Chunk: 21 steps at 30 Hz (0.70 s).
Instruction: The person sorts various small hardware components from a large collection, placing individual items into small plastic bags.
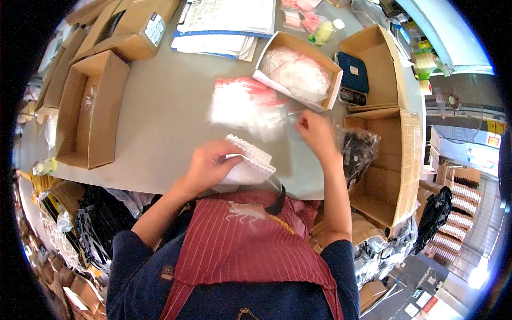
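Observation:
My left hand [210,162] pinches a folded white strip of labels [250,157] with rows of small marks and a scalloped edge, just above the table's near edge. My right hand [317,130] is closed, thumb against fingers, to the right of a loose pile of clear zip bags [242,104] with red strips. A faint see-through smear beside its fingertips is too blurred to name. Beyond that hand, a white open box [266,74] holds more clear bags [296,74] with red edges. The pile on the table is partly washed out by glare.
An open cardboard box [93,114] stands at left, with more cartons [128,32] behind it. Papers on a clipboard [224,32] lie at the back, near a bottle [326,32]. At right are a dark blue pouch [352,72], tall cartons [376,160] and a bag of black parts [358,152].

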{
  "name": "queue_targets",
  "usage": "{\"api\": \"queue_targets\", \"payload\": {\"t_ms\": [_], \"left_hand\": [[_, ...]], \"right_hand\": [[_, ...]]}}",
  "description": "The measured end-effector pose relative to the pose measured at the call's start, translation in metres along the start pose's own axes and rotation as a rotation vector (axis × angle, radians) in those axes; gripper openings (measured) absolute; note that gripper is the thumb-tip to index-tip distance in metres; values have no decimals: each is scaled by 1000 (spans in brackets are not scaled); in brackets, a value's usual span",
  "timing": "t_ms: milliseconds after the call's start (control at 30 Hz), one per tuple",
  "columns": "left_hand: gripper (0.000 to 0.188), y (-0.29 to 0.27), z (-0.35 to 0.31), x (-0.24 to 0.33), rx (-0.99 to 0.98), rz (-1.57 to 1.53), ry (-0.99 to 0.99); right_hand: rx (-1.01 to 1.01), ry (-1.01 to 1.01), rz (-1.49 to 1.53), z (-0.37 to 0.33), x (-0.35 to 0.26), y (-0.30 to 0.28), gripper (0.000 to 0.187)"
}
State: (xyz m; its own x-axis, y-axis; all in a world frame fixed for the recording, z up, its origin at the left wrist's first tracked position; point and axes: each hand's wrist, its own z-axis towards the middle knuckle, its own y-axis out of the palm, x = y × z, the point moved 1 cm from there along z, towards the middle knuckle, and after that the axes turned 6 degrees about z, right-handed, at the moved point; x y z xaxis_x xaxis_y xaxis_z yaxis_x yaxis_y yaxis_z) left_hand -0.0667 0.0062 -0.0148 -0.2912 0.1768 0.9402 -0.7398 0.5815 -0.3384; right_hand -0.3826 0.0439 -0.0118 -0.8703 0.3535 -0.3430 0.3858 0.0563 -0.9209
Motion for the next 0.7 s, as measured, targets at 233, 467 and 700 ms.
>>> {"api": "queue_targets", "payload": {"t_ms": [233, 467, 700], "left_hand": [[16, 3, 10, 13, -76, 120, 255], [15, 2, 5, 12, -108, 91, 76], [19, 3, 3, -2, -67, -40, -83]], "right_hand": [[-54, -596, 579, -42, -87, 0, 12], [32, -655, 546, -47, -92, 2, 15], [33, -385, 430, 14, -8, 22, 8]]}}
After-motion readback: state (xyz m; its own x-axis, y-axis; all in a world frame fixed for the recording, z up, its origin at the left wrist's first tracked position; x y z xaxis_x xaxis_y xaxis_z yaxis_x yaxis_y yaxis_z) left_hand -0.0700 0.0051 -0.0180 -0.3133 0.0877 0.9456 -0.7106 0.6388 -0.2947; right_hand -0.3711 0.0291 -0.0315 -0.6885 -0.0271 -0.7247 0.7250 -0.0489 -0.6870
